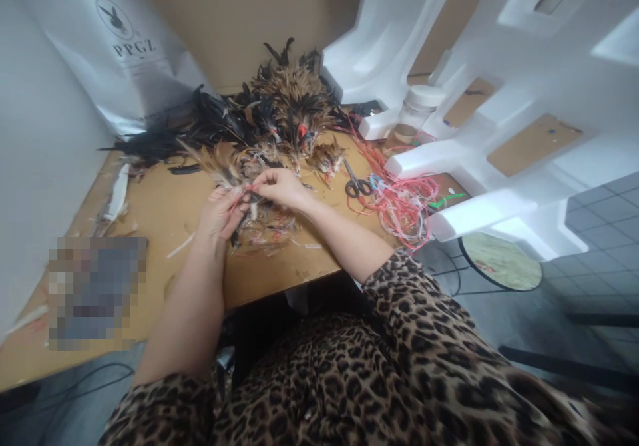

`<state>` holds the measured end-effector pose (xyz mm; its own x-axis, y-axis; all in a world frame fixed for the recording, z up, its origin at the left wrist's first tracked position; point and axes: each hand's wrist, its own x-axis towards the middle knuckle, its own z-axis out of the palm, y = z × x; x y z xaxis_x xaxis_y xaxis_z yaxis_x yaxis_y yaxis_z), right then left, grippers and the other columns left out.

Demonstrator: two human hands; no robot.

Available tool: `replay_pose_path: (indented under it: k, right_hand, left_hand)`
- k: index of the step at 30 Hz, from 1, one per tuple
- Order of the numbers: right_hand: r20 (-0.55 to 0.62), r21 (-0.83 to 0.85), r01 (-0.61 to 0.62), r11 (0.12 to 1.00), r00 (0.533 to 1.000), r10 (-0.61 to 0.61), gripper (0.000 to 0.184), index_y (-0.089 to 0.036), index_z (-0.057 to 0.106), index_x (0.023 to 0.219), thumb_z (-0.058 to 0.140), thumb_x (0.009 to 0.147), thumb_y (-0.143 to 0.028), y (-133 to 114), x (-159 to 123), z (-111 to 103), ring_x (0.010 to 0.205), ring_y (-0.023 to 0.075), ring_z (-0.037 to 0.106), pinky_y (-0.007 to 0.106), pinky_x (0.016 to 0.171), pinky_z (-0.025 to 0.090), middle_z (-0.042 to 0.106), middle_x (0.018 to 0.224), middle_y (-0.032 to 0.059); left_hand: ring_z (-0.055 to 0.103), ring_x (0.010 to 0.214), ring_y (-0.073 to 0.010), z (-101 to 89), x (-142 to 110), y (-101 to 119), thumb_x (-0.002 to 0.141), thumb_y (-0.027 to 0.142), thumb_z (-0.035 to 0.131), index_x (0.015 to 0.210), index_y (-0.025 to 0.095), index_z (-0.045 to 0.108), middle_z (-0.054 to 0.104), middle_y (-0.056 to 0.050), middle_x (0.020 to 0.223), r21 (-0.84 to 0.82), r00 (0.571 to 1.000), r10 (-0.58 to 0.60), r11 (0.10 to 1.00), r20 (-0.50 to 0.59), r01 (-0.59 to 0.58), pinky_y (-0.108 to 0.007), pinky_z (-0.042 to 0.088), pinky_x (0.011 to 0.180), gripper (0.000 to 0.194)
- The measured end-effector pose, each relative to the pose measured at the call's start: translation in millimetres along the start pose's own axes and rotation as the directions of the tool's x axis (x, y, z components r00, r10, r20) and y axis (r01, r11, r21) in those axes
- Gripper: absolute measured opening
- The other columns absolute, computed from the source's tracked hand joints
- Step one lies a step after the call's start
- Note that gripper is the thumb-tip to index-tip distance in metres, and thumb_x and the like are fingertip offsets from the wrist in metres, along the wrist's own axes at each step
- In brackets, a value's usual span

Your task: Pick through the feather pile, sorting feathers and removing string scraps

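My left hand (pixel 223 208) is closed around the base of a bundle of brown feathers (pixel 223 160), whose tips fan up and to the left. My right hand (pixel 279 186) pinches a thin red string (pixel 243 193) at the bundle's base, close against the left fingers. Behind both hands lies a big heap of brown and black feathers (pixel 294 93). A small feather bunch (pixel 328 158) sits to the right of my right hand, and scissors (pixel 357 183) with dark handles lie beyond it. Feather scraps (pixel 272 229) are scattered below my hands.
Tangled red and white string (pixel 402 210) lies at the table's right, by a clear jar (pixel 418 110) with a white lid. White foam pieces (pixel 479 160) jut over that side. At left are a blurred-out flat object (pixel 100 293) and a silvery bag (pixel 134 66). A round stool (pixel 499 263) stands below.
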<state>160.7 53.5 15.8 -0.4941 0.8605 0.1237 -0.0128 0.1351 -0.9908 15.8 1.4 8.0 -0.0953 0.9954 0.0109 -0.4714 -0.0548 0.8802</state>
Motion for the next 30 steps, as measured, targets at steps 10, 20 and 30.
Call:
replay_pose_path:
  k: [10,20,30]
  right_hand:
    - [-0.181,0.148,-0.012,0.989,0.983,0.039,0.015,-0.012,0.062,0.073,0.065,0.069,-0.026,17,8,14,0.064,0.0061,0.056,0.019,0.066,0.044,0.066,0.071,0.0007]
    - [-0.232,0.055,0.045,0.997,0.972,-0.031,0.010,-0.013,0.060,0.069,0.061,0.068,-0.022,20,5,21,0.060,0.0054,0.050,0.018,0.062,0.041,0.059,0.066,-0.0026]
    - [-0.165,0.375,-0.163,0.913,0.957,0.239,0.005,-0.015,0.055,0.070,0.058,0.071,-0.019,12,1,26,0.041,0.0037,0.039,0.014,0.039,0.030,0.045,0.047,-0.0075]
  left_hand:
    - [0.058,0.057,-0.0062,-6.4,10,-14,0.054,0.021,0.080,0.066,0.015,0.064,0.066,-0.001,0.064,0.102,0.991,0.106,0.990,-0.083,-0.097,-0.015,0.043,0.052,0.020]
    - [0.052,0.048,-0.0048,-7.8,15,-19,0.053,0.020,0.078,0.056,0.014,0.062,0.061,0.001,0.053,0.153,0.968,0.158,0.980,-0.194,-0.129,-0.015,0.042,0.050,0.018]
    - [0.054,0.054,-0.0057,-4.3,12,-19,0.051,0.018,0.080,0.058,0.015,0.062,0.060,0.002,0.057,0.121,0.964,0.232,0.969,-0.130,-0.217,-0.018,0.043,0.057,0.020]
